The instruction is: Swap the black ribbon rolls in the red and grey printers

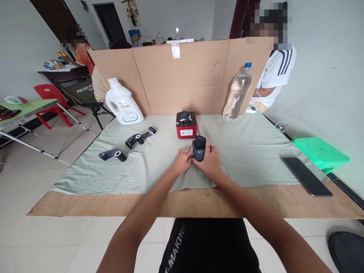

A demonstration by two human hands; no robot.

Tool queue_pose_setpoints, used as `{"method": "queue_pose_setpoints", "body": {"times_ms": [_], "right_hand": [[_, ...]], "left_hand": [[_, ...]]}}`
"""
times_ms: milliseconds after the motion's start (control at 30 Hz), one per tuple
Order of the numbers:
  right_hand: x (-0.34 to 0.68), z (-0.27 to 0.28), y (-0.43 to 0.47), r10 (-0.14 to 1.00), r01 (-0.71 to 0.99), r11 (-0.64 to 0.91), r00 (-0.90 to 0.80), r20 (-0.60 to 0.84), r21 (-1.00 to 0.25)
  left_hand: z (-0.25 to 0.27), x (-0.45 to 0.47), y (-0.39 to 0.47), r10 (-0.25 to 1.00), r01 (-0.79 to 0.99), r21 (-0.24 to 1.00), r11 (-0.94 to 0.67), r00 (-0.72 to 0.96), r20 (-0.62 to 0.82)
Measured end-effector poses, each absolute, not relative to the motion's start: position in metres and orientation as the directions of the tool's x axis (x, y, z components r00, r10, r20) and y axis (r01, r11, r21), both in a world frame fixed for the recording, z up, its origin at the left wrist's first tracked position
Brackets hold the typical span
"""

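Note:
A small black portable printer (198, 152) stands on the cloth in front of me, its dark lid (200, 141) raised. My right hand (211, 161) wraps around its right side, with the thumb in front and a finger up by the lid. At its lower left edge, the closed fingers of my left hand (183, 160) press against it. Just behind it sits a red and black receipt printer (186, 129) with a strip of dark paper on top. The inside of the small printer is too dark to make out.
Partly unwound black paper rolls (120, 156) lie on the left. A white detergent jug (124, 104) and a water bottle (238, 93) stand before a cardboard screen (182, 81). A phone (306, 176) rests at the right edge, near a green stool (321, 151). Two people sit beyond the screen.

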State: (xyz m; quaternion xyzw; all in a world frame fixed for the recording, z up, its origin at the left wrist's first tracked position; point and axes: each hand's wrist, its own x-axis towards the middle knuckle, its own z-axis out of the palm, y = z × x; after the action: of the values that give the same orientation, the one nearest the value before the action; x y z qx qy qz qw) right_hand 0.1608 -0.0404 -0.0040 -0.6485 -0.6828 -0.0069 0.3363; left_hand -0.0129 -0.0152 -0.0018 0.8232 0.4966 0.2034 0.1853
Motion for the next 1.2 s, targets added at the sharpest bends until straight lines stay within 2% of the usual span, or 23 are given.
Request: {"method": "queue_pose_setpoints", "body": {"times_ms": [233, 367, 500, 633, 733, 833, 1000, 1200], "right_hand": [[0.162, -0.005, -0.042, 0.878, 0.899, 0.205, 0.005, 0.479, -0.386], [0.162, -0.007, -0.041, 0.874, 0.89, 0.206, 0.02, 0.486, -0.407], [0.165, -0.007, -0.04, 0.883, 0.877, 0.202, 0.031, 0.469, -0.437], [0.17, -0.005, -0.038, 0.894, 0.841, 0.205, 0.048, 0.446, -0.501], [0.174, -0.002, -0.036, 0.874, 0.786, 0.242, 0.079, 0.48, -0.569], [0.178, 0.0, -0.035, 0.846, 0.716, 0.292, 0.116, 0.52, -0.634], [0.187, 0.002, -0.035, 0.86, 0.522, 0.325, 0.183, 0.476, -0.789], [0.198, 0.001, -0.02, 0.905, 0.279, 0.381, 0.084, 0.418, -0.881]], "left_hand": [[-0.001, -0.006, -0.017, 0.908, 0.778, 0.476, -0.411, 0.398, 0.132], [0.0, -0.004, -0.014, 0.905, 0.766, 0.49, -0.417, 0.4, 0.145], [-0.002, -0.004, -0.013, 0.926, 0.679, 0.633, -0.371, 0.324, 0.194], [-0.002, -0.007, -0.009, 0.957, 0.404, 0.876, -0.263, 0.223, 0.184], [-0.001, -0.009, -0.006, 0.967, 0.284, 0.934, -0.217, 0.193, 0.166], [-0.001, -0.01, -0.006, 0.963, 0.296, 0.927, -0.232, 0.203, 0.176], [-0.003, -0.01, -0.007, 0.93, 0.354, 0.875, -0.329, 0.285, 0.234], [-0.004, -0.01, -0.009, 0.906, 0.504, 0.77, -0.39, 0.36, 0.224]]}}
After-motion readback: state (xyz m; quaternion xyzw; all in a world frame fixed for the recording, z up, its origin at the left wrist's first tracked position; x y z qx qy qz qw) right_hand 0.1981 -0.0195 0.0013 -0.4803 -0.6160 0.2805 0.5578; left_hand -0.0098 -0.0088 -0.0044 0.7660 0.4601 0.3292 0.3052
